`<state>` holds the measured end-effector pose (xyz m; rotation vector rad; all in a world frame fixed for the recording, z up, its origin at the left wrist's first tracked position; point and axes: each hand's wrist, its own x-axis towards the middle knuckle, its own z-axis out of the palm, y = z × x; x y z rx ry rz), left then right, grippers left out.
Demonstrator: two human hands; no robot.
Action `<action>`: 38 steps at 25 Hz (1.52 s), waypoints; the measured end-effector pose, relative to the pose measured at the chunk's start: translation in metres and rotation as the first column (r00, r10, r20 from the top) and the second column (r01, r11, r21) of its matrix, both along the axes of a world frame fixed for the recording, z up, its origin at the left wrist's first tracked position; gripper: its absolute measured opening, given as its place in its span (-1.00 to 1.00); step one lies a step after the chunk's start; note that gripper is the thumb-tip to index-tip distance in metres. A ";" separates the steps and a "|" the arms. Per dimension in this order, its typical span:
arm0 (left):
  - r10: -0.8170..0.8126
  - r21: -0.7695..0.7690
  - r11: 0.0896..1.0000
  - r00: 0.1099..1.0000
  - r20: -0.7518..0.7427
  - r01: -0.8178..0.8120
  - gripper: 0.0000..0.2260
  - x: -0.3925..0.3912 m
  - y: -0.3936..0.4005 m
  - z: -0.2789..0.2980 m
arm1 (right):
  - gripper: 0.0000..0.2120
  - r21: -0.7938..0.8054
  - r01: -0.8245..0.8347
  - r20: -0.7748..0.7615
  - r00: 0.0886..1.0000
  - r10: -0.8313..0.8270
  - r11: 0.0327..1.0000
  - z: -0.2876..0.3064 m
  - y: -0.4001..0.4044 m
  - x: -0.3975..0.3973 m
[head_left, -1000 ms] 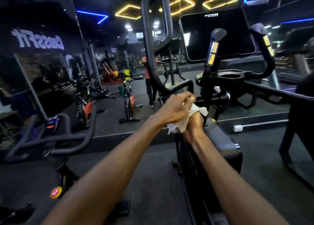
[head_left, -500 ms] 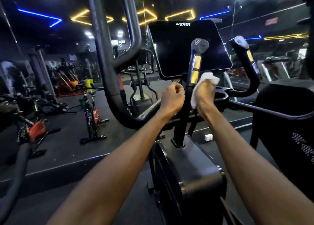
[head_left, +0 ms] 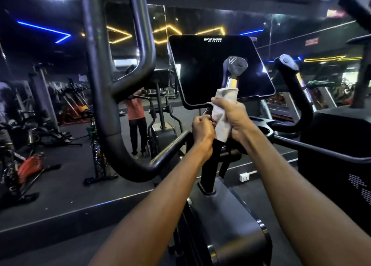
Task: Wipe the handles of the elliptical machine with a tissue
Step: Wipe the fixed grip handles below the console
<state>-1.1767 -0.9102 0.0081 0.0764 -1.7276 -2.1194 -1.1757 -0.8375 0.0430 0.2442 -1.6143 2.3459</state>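
On the dark rubber gym floor (head_left: 66, 187), beneath blue and yellow ceiling light strips, stands a black elliptical machine (head_left: 226, 221) facing a mirrored wall. Spin bikes with orange parts (head_left: 30, 165) line the floor's left edge, and a person in an orange shirt (head_left: 136, 113) shows in the mirror. The right hand (head_left: 232, 115) curls its fingers round a crumpled white tissue (head_left: 222, 113), wrapping it about the upright black inner handle with a silver sensor band and grey cap (head_left: 233, 71), just below the band. The left hand (head_left: 201, 128) is closed just beside it, low on the same post; whether it grips the post or the tissue's edge is hard to make out. The big looping outer handle (head_left: 96, 85) is cut off at the top. The dark console screen (head_left: 200, 69) reads "VIVA FITNESS"; other signs are blurred.
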 end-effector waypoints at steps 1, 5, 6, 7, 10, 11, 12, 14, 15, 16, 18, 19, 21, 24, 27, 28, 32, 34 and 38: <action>-0.008 0.080 0.997 1.000 0.026 0.006 -0.85 -0.003 0.002 -0.002 | -0.83 0.003 -0.077 0.014 0.997 0.077 0.997 0.007 0.006 -0.004; -0.007 0.155 0.988 0.994 0.107 -0.009 -0.89 -0.006 0.003 -0.004 | -0.84 -0.063 -0.311 0.028 0.949 0.313 0.948 0.028 0.023 -0.009; -0.017 0.177 0.984 0.993 0.117 -0.004 -0.87 -0.006 0.002 -0.004 | -0.82 -0.084 -0.363 0.029 0.930 0.366 0.928 0.017 0.022 -0.007; -0.030 0.208 0.978 0.992 0.120 0.005 -0.83 -0.002 0.002 -0.002 | -0.79 -0.097 -0.405 0.037 0.911 0.410 0.909 0.002 0.020 -0.003; -0.056 0.256 0.967 0.987 0.150 0.016 -0.66 -0.001 -0.002 0.000 | -0.75 -0.013 -0.325 0.071 0.943 0.325 0.946 -0.014 0.014 0.005; -0.048 0.249 0.968 0.987 0.155 0.008 -0.68 -0.001 0.000 0.000 | -0.75 0.020 -0.216 0.047 0.975 0.215 0.976 -0.003 0.014 0.002; -0.036 0.239 0.971 0.986 0.161 -0.003 -0.73 0.001 0.001 0.001 | -0.76 0.034 -0.091 0.017 0.996 0.090 0.995 0.014 0.015 -0.002; -0.033 0.205 0.979 0.984 0.173 -0.003 -0.81 0.004 0.005 0.003 | -0.78 -0.001 0.081 -0.037 0.996 -0.081 0.997 0.044 0.015 -0.008; -0.046 0.202 0.979 0.983 0.176 0.010 -0.81 0.004 0.006 0.004 | -0.77 -0.013 0.120 -0.060 0.991 -0.121 0.993 0.049 0.012 -0.008; -0.057 0.203 0.979 0.983 0.174 0.021 -0.80 0.004 0.006 0.005 | -0.75 0.017 0.152 -0.076 0.986 -0.150 0.988 0.046 0.009 -0.008; -0.061 0.196 0.980 0.983 0.171 0.027 -0.75 0.001 0.005 0.007 | -0.75 0.106 0.183 -0.094 0.980 -0.173 0.977 0.023 0.006 0.003; -0.056 0.196 0.980 0.986 0.160 0.024 -0.74 0.001 0.005 0.010 | -0.73 0.142 0.172 -0.087 0.983 -0.161 0.975 0.010 0.004 0.010; -0.034 0.187 0.982 0.989 0.143 0.007 -0.73 0.003 0.007 0.018 | -0.65 0.082 0.116 -0.012 0.993 -0.116 0.990 0.002 0.006 0.021; -0.008 0.126 0.992 0.995 0.104 -0.006 -0.77 0.011 0.015 0.032 | -0.60 -0.350 0.127 0.101 0.990 -0.098 0.928 0.028 0.017 0.014; -0.020 0.052 0.998 1.000 -0.006 0.020 -0.73 0.010 0.020 0.042 | -0.73 -0.509 0.286 -0.060 0.929 -0.365 0.812 0.057 0.024 0.008; -0.015 0.025 1.000 1.000 -0.020 0.016 -0.73 0.007 0.019 0.044 | -0.78 -0.426 0.370 -0.214 0.846 -0.489 0.826 0.059 0.022 0.006; -0.094 0.027 0.995 0.994 -0.054 0.095 -0.73 0.009 0.023 0.053 | -0.61 0.371 0.871 -0.926 0.375 0.053 0.322 0.056 0.034 -0.020; -0.172 0.072 0.982 0.985 -0.035 0.174 -0.69 0.011 0.025 0.054 | -0.56 0.448 0.894 -0.871 0.429 0.239 0.027 0.069 0.050 -0.033; -0.282 0.101 0.954 0.959 -0.013 0.282 -0.55 0.008 0.027 0.060 | -0.59 0.423 0.901 -0.865 0.434 0.253 -0.099 0.095 0.063 -0.040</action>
